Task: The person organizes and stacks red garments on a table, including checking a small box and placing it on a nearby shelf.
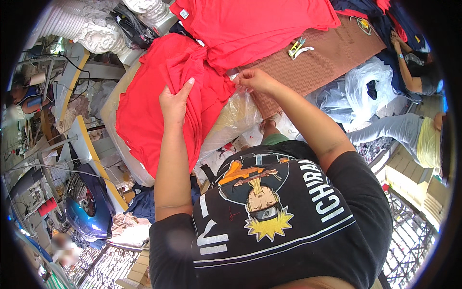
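A heap of red cloth, with the look of T-shirts [144,91], lies bunched in front of me on the left. My left hand [174,105] grips a fold of it, thumb pointing up and fingers mostly hidden in the cloth. Farther right, my right hand [255,81] is closed in a pinch at the cloth's right edge, beside a small white bit. Beyond both hands another red shirt [260,29] is spread flat, a pale label near its far left corner. Yellow thread snips [297,45] with a white strip rest to the right of my right hand.
Brown textured matting [327,53] covers the surface at right, with clear plastic [356,91] beside it. At left stand a yellow-edged board [96,161] and a shiny blue helmet-like shell [89,216]. Another person's arm [406,70] reaches in at far right, near dark cloth.
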